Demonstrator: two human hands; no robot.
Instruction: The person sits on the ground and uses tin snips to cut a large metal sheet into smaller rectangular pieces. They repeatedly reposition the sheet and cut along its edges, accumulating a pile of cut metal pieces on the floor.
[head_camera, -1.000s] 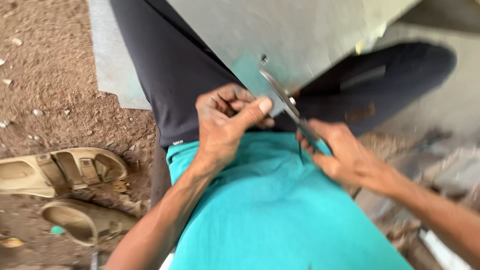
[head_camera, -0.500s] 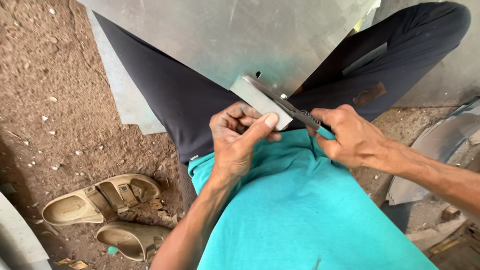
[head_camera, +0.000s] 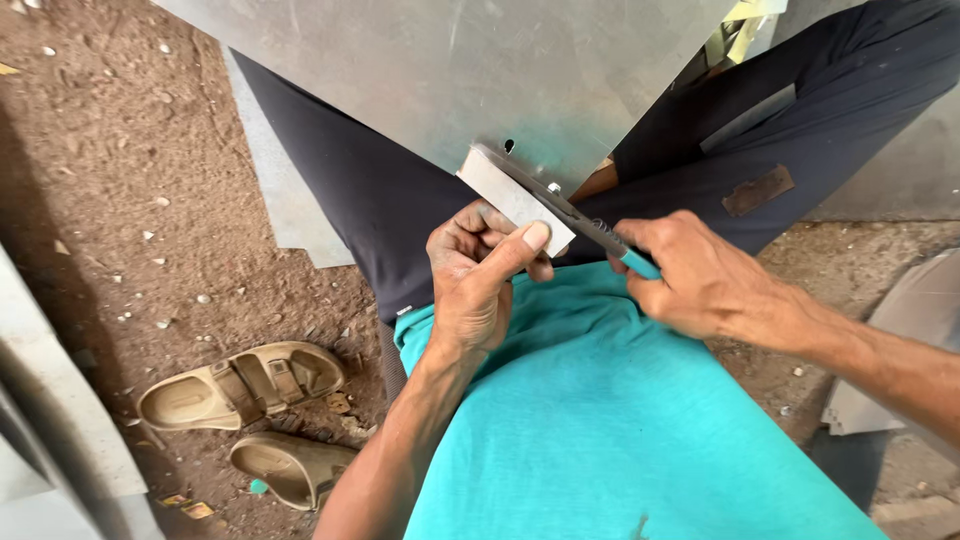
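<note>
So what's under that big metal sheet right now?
Under the metal sheet the person's dark-trousered legs emerge at its lower edge. The left hand pinches a small folded metal piece there. Whatever lies further beneath is covered.

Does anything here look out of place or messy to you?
Only the pair of tan sandals: they lie on the brown dirt ground, one upright, the other tipped on its side. The grey sheet metal and both hands look in order.

Looks like a rough outdoor metal workshop: bare dirt ground (head_camera: 130, 200) strewn with pebbles, large galvanized metal sheets (head_camera: 440, 70) at twelve o'clock, more sheet offcuts (head_camera: 880, 400) at four, worn sandals (head_camera: 240, 385) kicked off at eight.
</note>
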